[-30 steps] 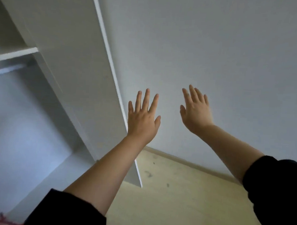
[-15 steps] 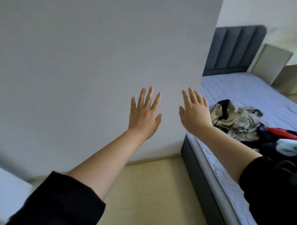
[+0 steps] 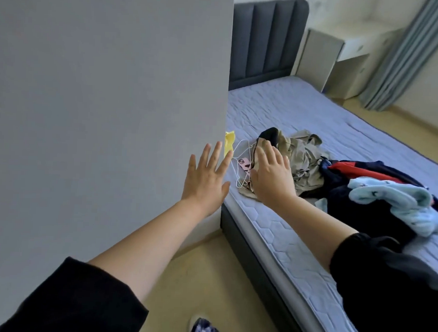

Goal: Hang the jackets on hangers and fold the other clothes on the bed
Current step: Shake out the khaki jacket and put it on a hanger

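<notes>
Both your hands are stretched out empty by the bed.

Your left hand [image 3: 207, 180] and right hand [image 3: 271, 178] are spread flat at mid-frame, fingers straight, holding nothing. On the bed [image 3: 303, 114], centre right, a khaki jacket [image 3: 303, 159] lies crumpled beside white wire hangers [image 3: 241, 151], with a light blue garment [image 3: 397, 203] heaped at the right.

A plain grey wall [image 3: 102, 110] fills everything behind and left of the left fingers [image 3: 215, 155], ending at a corner just beside them. Beyond the right fingers [image 3: 272, 155] stretches a bed [image 3: 328, 115] with a quilted lilac mattress and a dark padded headboard [image 3: 266, 37]. Farther off stand a pale cabinet [image 3: 318, 52] and a blue-grey curtain [image 3: 398, 53]. A tan floor [image 3: 208, 278] lies below.
</notes>
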